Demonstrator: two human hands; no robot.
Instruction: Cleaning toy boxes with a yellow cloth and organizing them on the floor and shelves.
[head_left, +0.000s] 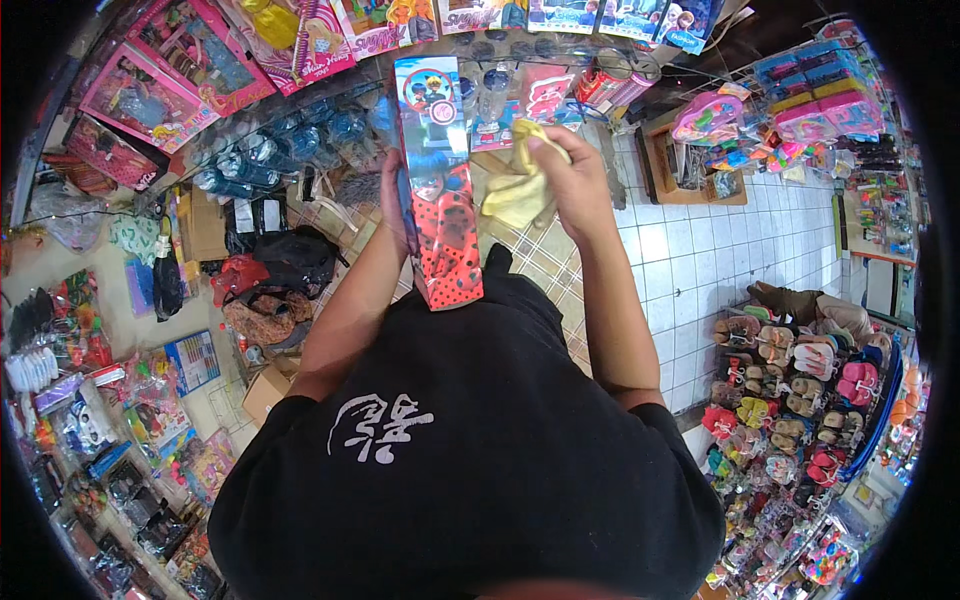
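Note:
A tall, narrow doll box (442, 202) with a red, black-dotted character printed on it stands upright before my chest. My left hand (393, 193) grips it along its left side, the fingers partly hidden behind the carton. To the right of the box, my right hand (568, 176) pinches a crumpled yellow cloth (517, 196) that hangs from the fingers. A small gap separates the cloth from the carton.
Boxed dolls (154, 109) line the shelf ahead, above plastic-wrapped blue bottles (262, 157). Bags (289, 262) lie at the left. A wooden box (679, 165) sits on the tiled floor (675, 255) at right. Racked sandals (787, 397) fill the lower right, near a person's leg (840, 315).

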